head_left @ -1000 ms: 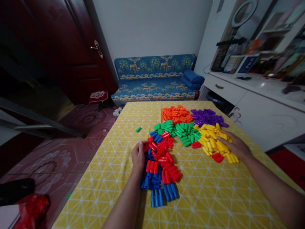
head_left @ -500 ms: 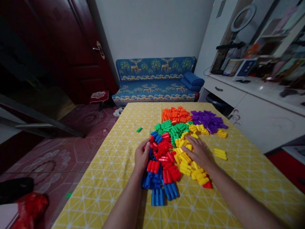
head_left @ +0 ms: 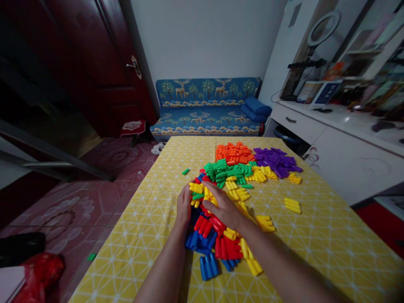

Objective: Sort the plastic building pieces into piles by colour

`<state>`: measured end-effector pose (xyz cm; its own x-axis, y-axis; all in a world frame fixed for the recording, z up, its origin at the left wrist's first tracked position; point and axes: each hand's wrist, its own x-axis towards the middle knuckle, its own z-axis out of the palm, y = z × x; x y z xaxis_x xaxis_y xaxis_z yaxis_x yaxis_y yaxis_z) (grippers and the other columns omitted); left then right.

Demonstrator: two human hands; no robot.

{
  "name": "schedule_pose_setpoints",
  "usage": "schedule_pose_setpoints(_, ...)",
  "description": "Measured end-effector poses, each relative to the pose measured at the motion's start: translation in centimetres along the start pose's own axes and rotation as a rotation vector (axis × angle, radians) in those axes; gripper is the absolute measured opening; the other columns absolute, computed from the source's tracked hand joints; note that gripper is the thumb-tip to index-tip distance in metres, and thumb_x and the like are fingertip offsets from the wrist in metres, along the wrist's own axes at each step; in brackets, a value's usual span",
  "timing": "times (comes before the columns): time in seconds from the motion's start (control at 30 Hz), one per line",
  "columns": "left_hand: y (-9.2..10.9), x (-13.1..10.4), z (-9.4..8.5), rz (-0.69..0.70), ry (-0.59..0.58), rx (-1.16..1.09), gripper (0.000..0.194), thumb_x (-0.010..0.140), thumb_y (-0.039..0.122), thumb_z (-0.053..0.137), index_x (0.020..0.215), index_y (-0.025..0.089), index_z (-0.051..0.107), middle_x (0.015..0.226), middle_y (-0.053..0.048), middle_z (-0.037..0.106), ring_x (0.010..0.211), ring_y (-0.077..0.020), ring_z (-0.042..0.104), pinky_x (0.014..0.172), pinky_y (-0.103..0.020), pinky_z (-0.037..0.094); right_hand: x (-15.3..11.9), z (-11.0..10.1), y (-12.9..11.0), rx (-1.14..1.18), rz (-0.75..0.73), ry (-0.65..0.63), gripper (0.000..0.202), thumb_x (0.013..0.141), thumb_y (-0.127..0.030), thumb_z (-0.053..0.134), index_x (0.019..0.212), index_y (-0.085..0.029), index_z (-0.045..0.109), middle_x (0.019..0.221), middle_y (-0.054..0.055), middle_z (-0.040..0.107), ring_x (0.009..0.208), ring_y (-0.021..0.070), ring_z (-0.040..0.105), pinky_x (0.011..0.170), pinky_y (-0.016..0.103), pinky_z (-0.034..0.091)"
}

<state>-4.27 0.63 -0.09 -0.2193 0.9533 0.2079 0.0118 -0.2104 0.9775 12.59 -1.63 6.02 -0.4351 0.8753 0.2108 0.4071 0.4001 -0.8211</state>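
Bullet-shaped plastic toy blocks lie heaped by colour. My left hand (head_left: pixel 183 207) stands cupped against the left edge of the pile, its fingers stretched and partly hidden. My right hand (head_left: pixel 224 210) reaches in from the right with fingers extended and thumb apart, pressing on yellow blocks (head_left: pixel 197 188). Between the two hands, yellow pieces lie over red blocks (head_left: pixel 203 226) and a few green ones. Blue blocks (head_left: pixel 208 266) sit at the near side. Further off are green blocks (head_left: pixel 225 170), more yellow ones, orange blocks (head_left: pixel 235 152) and purple blocks (head_left: pixel 276 161).
The table wears a yellow patterned cloth (head_left: pixel 148 235). A single green block (head_left: pixel 185 171) and a small yellow group (head_left: pixel 292 205) lie apart. Beyond stand a blue sofa (head_left: pixel 206 111), a white cabinet (head_left: pixel 356 155) on the right and a red stool (head_left: pixel 133 127).
My right hand has swept left, carrying yellow blocks onto the red ones, toward my left hand. Some yellow pieces are now strewn along the near side. My left hand has barely moved.
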Motion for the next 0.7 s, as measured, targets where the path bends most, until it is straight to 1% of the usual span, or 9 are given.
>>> schedule_pose_setpoints(0.1, -0.1, 0.0, -0.2, -0.016, 0.117, -0.036, 0.049, 0.091, 0.052, 0.045, 0.116, 0.015, 0.067, 0.120, -0.011, 0.070, 0.113, -0.0256, 0.063, 0.100, -0.039, 0.047, -2.0, -1.4, -0.1, -0.033, -0.143, 0.016, 0.054, 0.096, -0.050, 0.048, 0.146, -0.029, 0.044, 0.150, 0.004, 0.046, 0.139, 0.0240, 0.041, 0.118, 0.045, 0.028)
schedule_pose_setpoints(0.17, -0.2, 0.0, -0.2, -0.043, 0.175, -0.036, 0.047, 0.091, 0.051, 0.048, 0.115, 0.015, 0.067, 0.118, -0.011, 0.070, 0.110, -0.0248, 0.064, 0.097, -0.037, 0.049, -4.0, -3.6, 1.8, -0.138, -0.161, 0.190, 0.043, 0.097, -0.047, 0.048, 0.135, -0.029, 0.056, 0.141, 0.005, 0.056, 0.133, 0.0240, 0.047, 0.117, 0.046, 0.029)
schedule_pose_setpoints(0.23, -0.2, 0.0, -0.1, -0.050, 0.206, 0.005, 0.046, 0.089, 0.051, 0.050, 0.111, 0.014, 0.068, 0.114, -0.011, 0.071, 0.106, -0.0248, 0.065, 0.094, -0.036, 0.050, -6.4, -6.6, 5.2, -0.276, -0.092, 0.454, 0.038, 0.097, -0.045, 0.044, 0.123, -0.025, 0.064, 0.130, 0.008, 0.063, 0.126, 0.0246, 0.053, 0.112, 0.046, 0.036)
schedule_pose_setpoints(0.3, -0.2, 0.0, 0.1, -0.041, 0.212, 0.031, 0.046, 0.089, 0.051, 0.049, 0.107, 0.014, 0.070, 0.110, -0.011, 0.072, 0.104, -0.0248, 0.065, 0.093, -0.036, 0.050, -8.9, -9.9, 9.4, -0.449, 0.048, 0.709, 0.045, 0.096, -0.051, 0.041, 0.117, -0.020, 0.065, 0.126, 0.014, 0.064, 0.124, 0.0276, 0.054, 0.108, 0.048, 0.040)
schedule_pose_setpoints(0.37, -0.2, 0.0, 0.3, -0.039, 0.208, 0.025, 0.048, 0.090, 0.052, 0.047, 0.107, 0.014, 0.070, 0.109, -0.011, 0.072, 0.103, -0.0246, 0.065, 0.092, -0.036, 0.050, -11.1, -12.4, 13.4, -0.640, 0.235, 0.790, 0.057, 0.094, -0.058, 0.035, 0.118, -0.016, 0.065, 0.126, 0.019, 0.062, 0.126, 0.0324, 0.052, 0.108, 0.053, 0.039)
schedule_pose_setpoints(0.43, -0.1, 0.0, 0.5, -0.041, 0.196, 0.017, 0.050, 0.092, 0.053, 0.044, 0.108, 0.014, 0.070, 0.109, -0.011, 0.072, 0.102, -0.0243, 0.066, 0.092, -0.036, 0.050, -12.6, -13.5, 15.9, -0.739, 0.427, 0.778, 0.068, 0.092, -0.062, 0.029, 0.122, -0.011, 0.062, 0.130, 0.023, 0.058, 0.129, 0.0382, 0.048, 0.107, 0.060, 0.036)
schedule_pose_setpoints(0.5, 0.1, -0.1, 0.6, -0.039, 0.185, 0.023, 0.051, 0.092, 0.053, 0.043, 0.109, 0.014, 0.070, 0.110, -0.011, 0.072, 0.102, -0.0241, 0.066, 0.092, -0.036, 0.050, -13.0, -12.8, 16.6, -0.725, 0.508, 0.704, 0.073, 0.091, -0.064, 0.029, 0.130, -0.009, 0.057, 0.137, 0.024, 0.053, 0.134, 0.0404, 0.042, 0.108, 0.063, 0.033)
schedule_pose_setpoints(0.6, 0.4, -0.3, 0.5, -0.029, 0.182, 0.041, 0.051, 0.093, 0.053, 0.041, 0.110, 0.015, 0.070, 0.111, -0.011, 0.072, 0.104, -0.0241, 0.065, 0.093, -0.036, 0.049, -11.9, -10.2, 14.6, -0.496, 0.428, 0.504, 0.069, 0.091, -0.063, 0.035, 0.140, -0.017, 0.049, 0.145, 0.016, 0.049, 0.136, 0.0333, 0.043, 0.111, 0.055, 0.037)
schedule_pose_setpoints(0.7, 0.5, -0.3, 0.4, -0.014, 0.177, 0.062, 0.050, 0.094, 0.053, 0.041, 0.108, 0.016, 0.071, 0.112, -0.011, 0.072, 0.106, -0.0241, 0.065, 0.096, -0.036, 0.048, -9.3, -9.0, 12.2, -0.226, 0.293, 0.358, 0.055, 0.094, -0.057, 0.038, 0.136, -0.026, 0.054, 0.139, 0.008, 0.058, 0.129, 0.0246, 0.053, 0.107, 0.041, 0.044)
